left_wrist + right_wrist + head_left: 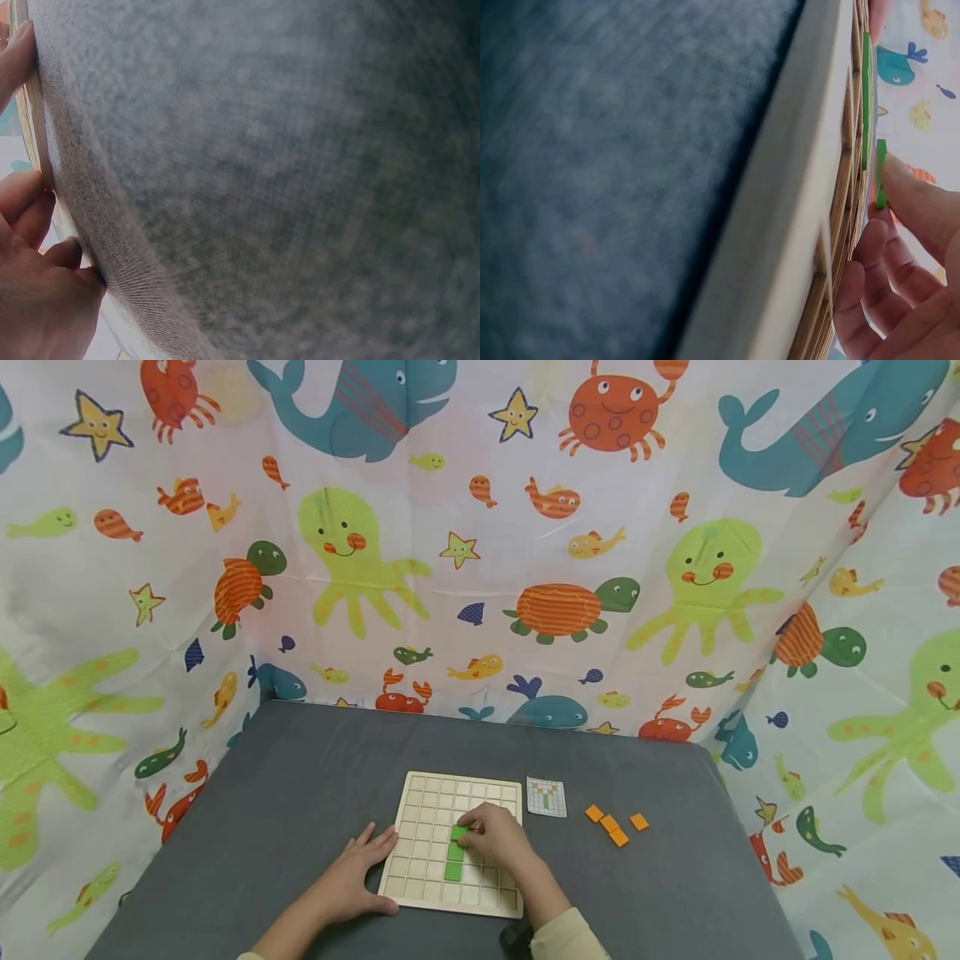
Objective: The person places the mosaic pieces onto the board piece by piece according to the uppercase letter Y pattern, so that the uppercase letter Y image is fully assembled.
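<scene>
A light wooden board [420, 843] with a grid of square cells lies on the grey table. Green squares [453, 870] stand in a column near its middle. My right hand [498, 839] is over the board, and in the right wrist view its thumb and a finger pinch a green tile [881, 174] on edge, just off the grid. My left hand [348, 881] rests at the board's left edge with fingers spread; the left wrist view shows its fingertips touching the board's side [37, 142].
A small printed grid card [546, 797] lies right of the board. Several orange tiles [609, 823] are scattered farther right on the table [322, 760]. A dark object [516, 938] sits by the right wrist. A curtain [465, 635] with sea animals hangs around the table.
</scene>
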Motion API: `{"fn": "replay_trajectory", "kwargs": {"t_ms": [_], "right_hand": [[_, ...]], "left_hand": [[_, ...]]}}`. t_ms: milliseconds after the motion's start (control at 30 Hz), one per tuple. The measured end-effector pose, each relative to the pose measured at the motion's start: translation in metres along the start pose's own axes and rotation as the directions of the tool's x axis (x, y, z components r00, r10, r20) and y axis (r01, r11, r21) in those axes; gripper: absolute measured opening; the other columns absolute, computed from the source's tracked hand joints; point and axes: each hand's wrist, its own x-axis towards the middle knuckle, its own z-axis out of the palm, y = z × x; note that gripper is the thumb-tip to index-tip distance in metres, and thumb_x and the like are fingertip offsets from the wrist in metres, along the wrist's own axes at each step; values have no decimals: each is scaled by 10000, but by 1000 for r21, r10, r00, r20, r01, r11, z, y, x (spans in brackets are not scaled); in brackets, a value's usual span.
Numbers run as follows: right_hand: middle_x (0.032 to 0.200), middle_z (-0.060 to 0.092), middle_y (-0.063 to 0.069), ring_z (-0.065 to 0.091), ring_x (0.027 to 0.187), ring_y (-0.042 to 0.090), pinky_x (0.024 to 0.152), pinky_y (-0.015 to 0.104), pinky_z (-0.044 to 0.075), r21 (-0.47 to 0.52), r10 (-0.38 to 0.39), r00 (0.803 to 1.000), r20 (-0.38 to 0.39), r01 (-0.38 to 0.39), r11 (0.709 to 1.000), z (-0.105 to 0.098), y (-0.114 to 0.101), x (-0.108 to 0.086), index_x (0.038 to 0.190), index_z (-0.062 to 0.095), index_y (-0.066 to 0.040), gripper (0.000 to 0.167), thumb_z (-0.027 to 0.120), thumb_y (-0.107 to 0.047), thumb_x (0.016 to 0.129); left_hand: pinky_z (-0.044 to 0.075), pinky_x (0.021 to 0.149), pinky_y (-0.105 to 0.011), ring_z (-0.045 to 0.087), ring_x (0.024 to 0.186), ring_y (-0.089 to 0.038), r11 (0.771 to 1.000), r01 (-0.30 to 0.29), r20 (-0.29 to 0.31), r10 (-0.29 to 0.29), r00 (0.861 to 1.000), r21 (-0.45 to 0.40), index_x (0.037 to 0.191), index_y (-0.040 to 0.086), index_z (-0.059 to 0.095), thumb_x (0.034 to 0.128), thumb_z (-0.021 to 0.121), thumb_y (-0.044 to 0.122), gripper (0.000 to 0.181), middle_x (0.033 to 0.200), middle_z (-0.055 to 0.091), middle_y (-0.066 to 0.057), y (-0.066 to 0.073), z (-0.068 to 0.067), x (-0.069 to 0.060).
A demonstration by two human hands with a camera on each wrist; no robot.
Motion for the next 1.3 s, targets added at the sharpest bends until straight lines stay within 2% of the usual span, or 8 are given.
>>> {"fn": "replay_trajectory", "kwargs": {"t_ms": [200,433,533,667,800,1033,1300], "right_hand": [[1021,688,-15,588,797,93,648,289,494,-28,19,1000,-10,-19,999,2,0,1,1044,794,-170,190,806,-169,854],[1043,707,13,666,946,213,774,405,567,-22,23,1000,-10,-23,999,3,-5,4,1029,805,-156,210,825,-164,820],[1048,716,5,675,989,225,819,434,570,-17,33,999,-5,-33,999,5,-7,6,1034,804,-171,207,821,-174,828],[1045,714,-2,672,955,205,796,421,566,-16,33,999,8,-33,999,6,-6,7,1043,796,-177,200,813,-180,844],[1053,704,9,646,894,169,735,360,546,-4,10,1000,18,-10,1000,4,-4,5,1082,781,-159,228,802,-194,858],[1050,709,12,615,835,98,673,293,520,3,-86,996,1,86,996,-8,5,-6,1124,764,-139,222,757,-199,911],[1046,710,-11,632,837,99,646,265,514,5,-71,997,-35,71,997,-23,15,-15,1138,762,-150,236,756,-227,914]], "left_hand": [[151,1193,-690,126,1551,-415,1000,-7,-2,7,1000,5,1566,135,389,601,910,544,1170,1649,323,-25,-1,0,0],[147,1190,-694,125,1550,-419,1000,-1,9,1,1000,-7,1563,126,393,600,911,541,1169,1650,321,-30,0,-2,-1],[148,1191,-693,125,1550,-419,1000,3,9,-3,1000,-9,1562,127,394,598,912,541,1171,1649,323,-29,1,-2,0],[150,1187,-698,125,1549,-421,1000,17,14,-17,1000,-12,1561,131,399,593,918,535,1170,1649,325,-22,2,-3,-1],[147,1182,-707,121,1547,-430,999,26,21,-25,999,-20,1559,125,400,595,921,523,1166,1649,323,-28,4,-2,-1],[157,1171,-719,119,1547,-431,999,34,29,-33,999,-19,1561,134,401,601,918,527,1159,1653,316,-21,3,-1,-2],[143,1179,-712,120,1546,-436,1000,24,22,-24,999,-16,1559,123,401,597,915,533,1165,1648,323,-36,2,-2,-2]]}}
